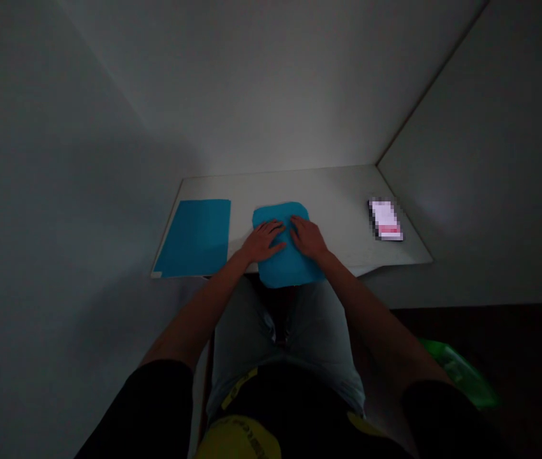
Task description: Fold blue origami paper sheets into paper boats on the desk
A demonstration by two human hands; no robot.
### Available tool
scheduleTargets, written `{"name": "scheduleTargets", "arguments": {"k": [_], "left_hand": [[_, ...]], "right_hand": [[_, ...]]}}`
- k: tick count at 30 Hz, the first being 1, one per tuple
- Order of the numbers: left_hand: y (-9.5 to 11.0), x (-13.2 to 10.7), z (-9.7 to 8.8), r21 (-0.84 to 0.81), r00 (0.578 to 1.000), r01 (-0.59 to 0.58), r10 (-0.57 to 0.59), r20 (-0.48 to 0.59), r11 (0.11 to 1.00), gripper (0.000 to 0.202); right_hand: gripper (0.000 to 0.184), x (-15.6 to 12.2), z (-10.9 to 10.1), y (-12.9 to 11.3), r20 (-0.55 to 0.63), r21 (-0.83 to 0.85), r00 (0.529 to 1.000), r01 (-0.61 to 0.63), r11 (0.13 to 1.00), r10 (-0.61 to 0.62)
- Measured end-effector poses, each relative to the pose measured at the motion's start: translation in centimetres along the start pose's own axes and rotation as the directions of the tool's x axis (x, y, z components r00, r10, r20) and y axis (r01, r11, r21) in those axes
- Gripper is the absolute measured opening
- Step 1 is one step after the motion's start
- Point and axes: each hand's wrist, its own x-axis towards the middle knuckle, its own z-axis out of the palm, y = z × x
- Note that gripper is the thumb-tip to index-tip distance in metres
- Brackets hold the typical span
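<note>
A blue sheet with rounded corners [290, 266] lies in front of me, its near edge sticking out past the table's front edge. On its left part rests my left hand [264, 241], palm down with the fingers spread. My right hand [308, 236] lies on its right part, fingers stretched forward and slightly bent. Neither hand grips anything that I can see. To the left, a larger blue rectangular sheet [197, 237] with square corners lies flat, apart from both hands. Whether the sheets are paper or another material is not clear in the dim light.
The white table [342, 229] stands against walls at the back and right. A phone with a lit, blurred screen [386, 220] lies near its right side. A green bag-like object [460, 373] is on the dark floor at the lower right.
</note>
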Motion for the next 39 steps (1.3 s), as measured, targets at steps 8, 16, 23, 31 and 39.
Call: {"name": "scheduleTargets", "arguments": {"k": [8,16,23,31,39], "left_hand": [[-2.5,2.5,0.0,0.067,0.947,0.307,-0.298,-0.119,0.949,0.083],[-2.5,4.3,-0.7,0.116,0.895,0.440,-0.424,-0.138,0.890,0.079],[2.5,0.5,1.7,0.117,0.930,0.355,-0.339,-0.141,0.927,0.081],[2.6,-0.1,1.8,0.120,0.923,0.373,-0.354,-0.150,0.920,0.079],[2.8,0.8,0.4,0.028,0.775,0.621,-0.609,-0.167,0.783,0.090]], "right_hand": [[0.074,4.0,1.0,0.6,0.014,-0.134,0.996,-0.080,0.988,0.083],[0.089,6.0,1.7,1.9,0.006,-0.159,0.983,-0.178,0.971,0.182],[0.088,8.2,1.9,2.7,-0.031,-0.135,0.979,-0.203,0.970,0.200],[0.067,1.5,0.5,0.5,-0.032,-0.158,0.996,0.077,0.984,-0.083],[0.068,-6.6,-0.3,2.1,0.000,-0.209,0.999,0.051,0.977,-0.052]]}}
